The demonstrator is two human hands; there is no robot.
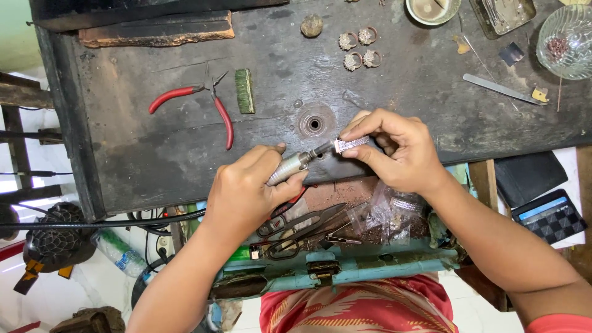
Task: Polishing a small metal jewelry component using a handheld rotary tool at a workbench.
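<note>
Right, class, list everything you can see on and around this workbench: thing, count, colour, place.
Rings: four, silvery, bench top centre.
Pliers: one, red handles, bench left.
Brush: one, green, beside pliers.
Glass bowl: one, clear, top right.
Metal file: one, grey, right.
Scissors: one, dark, tray below bench.
Plastic bags: several, clear, tray.
Rotary handpiece: one, silver, in left hand.
Jewellery strip: one, silvery, in right fingers.
Left hand; right hand.

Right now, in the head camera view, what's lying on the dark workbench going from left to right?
Red-handled pliers → green brush → left hand holding a rotary tool → cluster of four rings → right hand pinching a small stone-set piece → metal file → glass bowl.
</note>
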